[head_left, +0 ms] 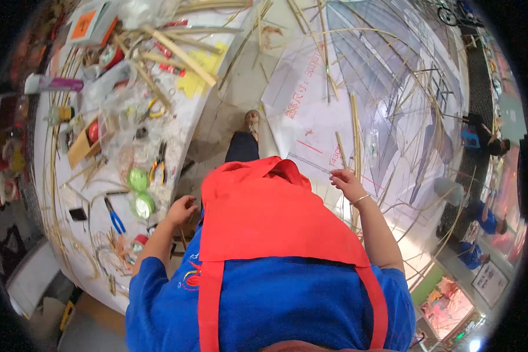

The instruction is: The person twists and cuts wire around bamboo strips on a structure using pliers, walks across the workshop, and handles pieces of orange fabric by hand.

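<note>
My left hand (183, 210) hangs beside the edge of the left table, fingers loosely bent and apart, with nothing visible in it. My right hand (347, 185) is over the large printed sheet (302, 126) on the right, thumb and fingers pinched together. A thin grey line or strip (310, 163) runs up to those fingertips; whether it is held or lies on the sheet, I cannot tell. Nearest to my left hand on the table are green tape rolls (142, 204), pliers with orange-and-black handles (158, 164) and blue-handled pliers (115, 216).
Long bamboo strips (355, 132) lie across the printed sheet. More bamboo pieces (182, 56), a yellow paper piece (200, 73) and a cardboard box (83, 146) crowd the left table (176, 132). A narrow floor gap (232, 88) separates the two sides. Other people (491, 220) are at far right.
</note>
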A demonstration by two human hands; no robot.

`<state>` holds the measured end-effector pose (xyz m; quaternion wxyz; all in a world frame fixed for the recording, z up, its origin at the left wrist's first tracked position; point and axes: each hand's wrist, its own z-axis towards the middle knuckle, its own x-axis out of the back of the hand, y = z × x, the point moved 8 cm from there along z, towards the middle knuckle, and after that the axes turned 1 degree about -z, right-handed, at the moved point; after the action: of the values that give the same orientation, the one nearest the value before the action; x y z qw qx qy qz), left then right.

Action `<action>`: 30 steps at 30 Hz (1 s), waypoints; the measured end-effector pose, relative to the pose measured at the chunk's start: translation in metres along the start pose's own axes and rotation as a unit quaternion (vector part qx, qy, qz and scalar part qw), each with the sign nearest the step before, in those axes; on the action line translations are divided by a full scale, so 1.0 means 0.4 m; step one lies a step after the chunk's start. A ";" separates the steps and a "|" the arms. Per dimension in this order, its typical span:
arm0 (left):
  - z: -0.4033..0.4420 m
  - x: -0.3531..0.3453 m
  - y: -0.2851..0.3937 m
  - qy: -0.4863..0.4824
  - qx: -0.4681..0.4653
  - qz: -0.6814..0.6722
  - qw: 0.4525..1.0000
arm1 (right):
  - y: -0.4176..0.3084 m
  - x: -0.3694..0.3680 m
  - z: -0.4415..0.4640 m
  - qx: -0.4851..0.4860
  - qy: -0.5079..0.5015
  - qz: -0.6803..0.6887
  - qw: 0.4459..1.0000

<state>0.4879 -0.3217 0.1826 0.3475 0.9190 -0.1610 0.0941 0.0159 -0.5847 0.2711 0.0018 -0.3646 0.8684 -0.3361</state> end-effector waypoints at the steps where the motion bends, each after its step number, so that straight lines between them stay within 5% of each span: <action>1: 0.044 0.000 -0.005 0.002 0.008 0.008 1.000 | -0.022 0.021 0.027 -0.005 0.017 0.016 1.000; 3: 0.132 0.006 -0.018 0.022 0.022 0.021 0.999 | -0.064 0.064 0.083 -0.022 0.044 0.042 0.998; 11: 0.360 0.109 0.211 0.090 0.095 -0.012 0.991 | -0.109 0.249 0.279 0.013 0.101 -0.234 0.967; 16: 0.475 0.180 0.526 0.099 0.060 0.028 0.993 | -0.136 0.364 0.400 0.005 0.101 -0.192 0.976; 25: 0.676 0.267 0.771 0.295 0.075 -0.068 0.950 | -0.103 0.624 0.774 -0.051 0.064 -0.239 0.968; 28: 0.735 0.236 0.744 0.307 0.141 -0.117 0.934 | -0.180 0.725 0.904 0.019 0.015 -0.368 0.929; 30: 0.755 0.220 0.832 0.331 0.113 -0.127 0.928 | -0.309 0.838 0.946 0.071 0.101 -0.300 0.946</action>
<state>0.4679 -0.7789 0.1864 0.2840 0.8814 0.0936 0.3658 -0.0580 -1.0806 0.1317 -0.1609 -0.5709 0.6885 -0.4173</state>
